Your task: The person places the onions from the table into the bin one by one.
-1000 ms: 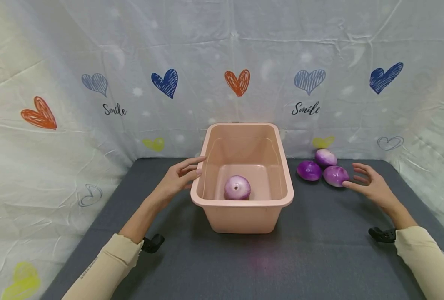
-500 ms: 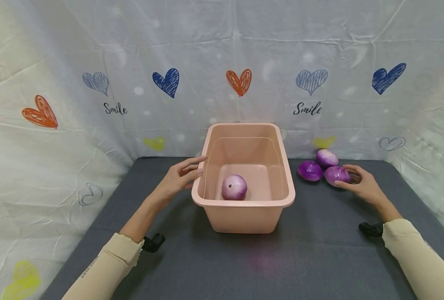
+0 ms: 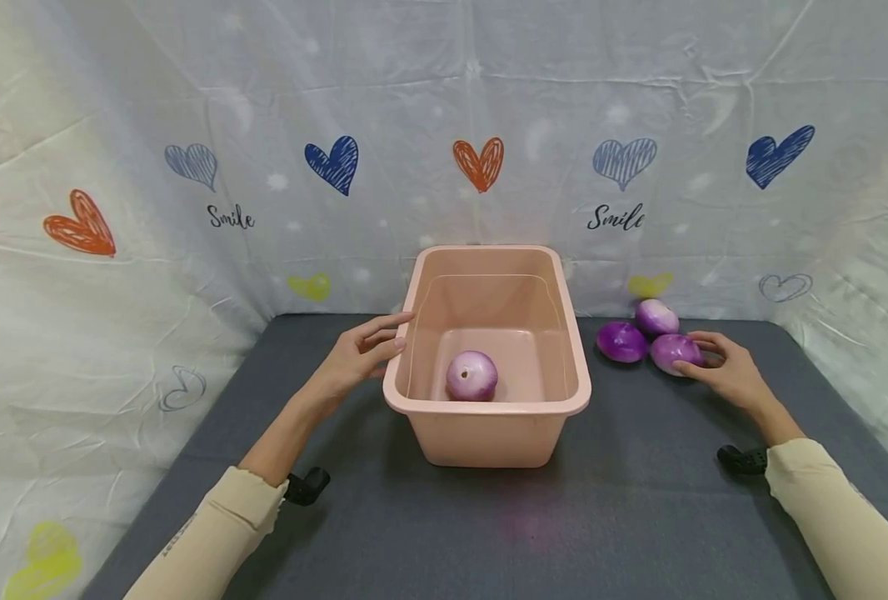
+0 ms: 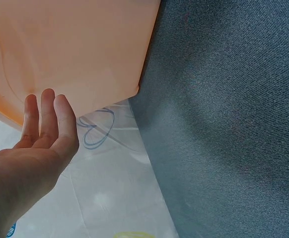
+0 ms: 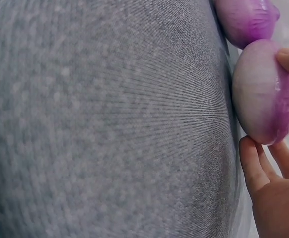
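Observation:
A pink plastic bin stands on the dark table, with one purple onion lying inside. At the bin's left side, my left hand touches the rim with its fingers extended. The left wrist view shows those fingers close against the outer wall. On the right, my right hand grips a shiny purple onion. In the right wrist view the thumb lies on one side of this onion and the fingers curl at the other, close to the tabletop.
Beside the gripped onion sit a darker purple onion and a paler one at the table's back edge. A white curtain printed with hearts hangs behind the grey-black tabletop.
My right hand has moved left and taken hold of the nearest onion of the group. The onion in the bin has rocked slightly. My left hand stays at the rim.

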Available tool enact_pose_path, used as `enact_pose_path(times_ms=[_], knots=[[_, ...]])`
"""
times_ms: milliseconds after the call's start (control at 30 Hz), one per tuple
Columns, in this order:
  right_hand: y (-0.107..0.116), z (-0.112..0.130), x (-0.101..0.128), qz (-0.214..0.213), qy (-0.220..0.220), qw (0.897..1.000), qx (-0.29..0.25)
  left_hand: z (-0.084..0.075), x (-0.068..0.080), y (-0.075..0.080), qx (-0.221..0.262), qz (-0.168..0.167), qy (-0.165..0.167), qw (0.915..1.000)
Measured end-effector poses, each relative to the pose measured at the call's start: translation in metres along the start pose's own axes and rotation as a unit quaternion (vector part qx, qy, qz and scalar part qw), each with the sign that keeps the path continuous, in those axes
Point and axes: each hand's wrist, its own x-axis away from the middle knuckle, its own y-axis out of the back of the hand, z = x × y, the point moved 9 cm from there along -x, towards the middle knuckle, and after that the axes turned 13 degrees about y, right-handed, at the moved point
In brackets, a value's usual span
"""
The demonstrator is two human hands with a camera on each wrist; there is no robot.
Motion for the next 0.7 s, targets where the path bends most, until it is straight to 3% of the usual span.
enact_pose_path(times_ms=[700], knots=[[0.018,0.000,0.016,-0.027,-0.012,1.000,-0.004,0.001,-0.001,0.001,-0.005,-0.008,0.006,0.9999]])
